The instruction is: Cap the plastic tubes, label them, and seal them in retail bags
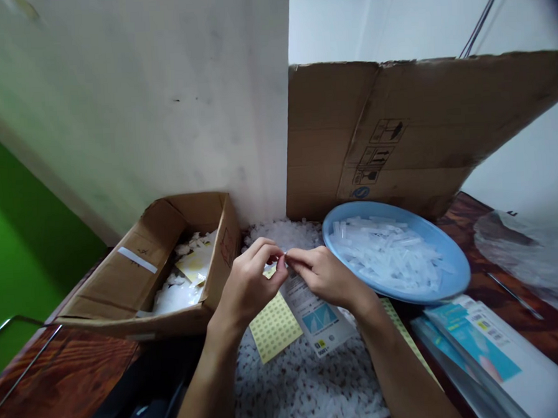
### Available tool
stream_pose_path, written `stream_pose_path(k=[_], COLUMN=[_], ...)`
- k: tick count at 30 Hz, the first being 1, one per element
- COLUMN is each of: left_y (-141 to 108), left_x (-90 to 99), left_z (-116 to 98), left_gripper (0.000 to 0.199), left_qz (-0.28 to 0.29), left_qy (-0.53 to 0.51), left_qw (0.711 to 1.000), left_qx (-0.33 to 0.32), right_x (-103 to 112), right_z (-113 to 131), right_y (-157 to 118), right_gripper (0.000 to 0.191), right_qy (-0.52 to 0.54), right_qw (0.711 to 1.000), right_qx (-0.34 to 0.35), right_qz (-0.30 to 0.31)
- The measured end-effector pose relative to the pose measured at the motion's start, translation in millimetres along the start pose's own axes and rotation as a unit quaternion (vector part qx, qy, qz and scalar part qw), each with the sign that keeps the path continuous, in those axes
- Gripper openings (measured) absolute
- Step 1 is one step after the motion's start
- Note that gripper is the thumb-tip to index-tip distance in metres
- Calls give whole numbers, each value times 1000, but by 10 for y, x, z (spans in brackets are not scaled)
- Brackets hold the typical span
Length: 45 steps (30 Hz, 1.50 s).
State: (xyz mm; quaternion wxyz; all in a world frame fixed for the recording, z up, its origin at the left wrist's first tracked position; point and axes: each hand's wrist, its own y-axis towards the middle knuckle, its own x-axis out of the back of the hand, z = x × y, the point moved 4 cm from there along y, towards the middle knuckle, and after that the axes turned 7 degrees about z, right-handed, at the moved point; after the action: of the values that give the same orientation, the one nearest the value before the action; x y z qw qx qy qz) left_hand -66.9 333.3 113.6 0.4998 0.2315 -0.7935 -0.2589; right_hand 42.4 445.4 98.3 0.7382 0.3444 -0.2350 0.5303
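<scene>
My left hand (258,272) and my right hand (320,274) meet fingertip to fingertip in the middle of the view. Both are pinched closed, and whatever lies between the fingertips is too small to make out. Just below them a yellow sheet of small round stickers (276,326) lies beside a printed card (323,324) with blue pictures. Under both, many small white translucent pieces (307,385) are spread over the table. More clear pieces (285,235) are heaped behind my hands.
At left stands an open cardboard box (110,286) with white pieces and yellow scraps inside. A blue basin (457,262) at right holds clear plastic strips. Printed packets (496,347), a metal tool (515,295) and plastic wrap (529,258) lie further right. Behind stands a large cardboard panel (425,133).
</scene>
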Motion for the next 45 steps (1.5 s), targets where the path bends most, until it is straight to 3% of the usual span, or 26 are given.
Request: stream_pose_path(k=[9,13,17,21,27,30,34,37,40,43,44,45], left_y=[21,-51,-151,-253,-429,-566,-764,-748,-555,-315,-222,-125], left_x=[168,281,496,802,1258,1451,1586,1609,1496,1114,912,670], left_z=[3,103,183,231,178,174,327,331,125,-41,-70,-90], left_gripper=[5,13,17,18,23,28,35,30,37,29,26,26], left_qz=[-42,-101,-183,-247,-285,-249,-131,-130,-216,-252,-220,-154], left_qy=[-151,-249,-282,-210,-48,97,225,276,274,107,41,-28], left_qw=[979,933,892,875,838,820,791,817,858,900,919,940], left_qx=[134,239,303,360,463,505,554,489,376,340,326,303], right_x=[40,106,174,210,184,147,103,78,84,126,140,152], right_z=[-35,-92,-112,-170,-246,-264,-277,-300,-363,-407,-407,-400], right_y=[-14,-62,-112,-133,-122,-111,-80,-40,-16,-32,-41,-52], right_gripper=[25,26,27,25,27,30,31,31,32,32,32,32], right_qy=[161,225,342,399,400,398,383,332,232,107,77,61], right_qw=[987,973,935,905,903,904,912,930,943,934,927,921], right_qx=[7,-29,-40,-54,-75,-82,-92,-100,-123,-152,-158,-160], right_qz=[-8,-38,-90,-136,-141,-130,-113,-123,-202,-306,-331,-350])
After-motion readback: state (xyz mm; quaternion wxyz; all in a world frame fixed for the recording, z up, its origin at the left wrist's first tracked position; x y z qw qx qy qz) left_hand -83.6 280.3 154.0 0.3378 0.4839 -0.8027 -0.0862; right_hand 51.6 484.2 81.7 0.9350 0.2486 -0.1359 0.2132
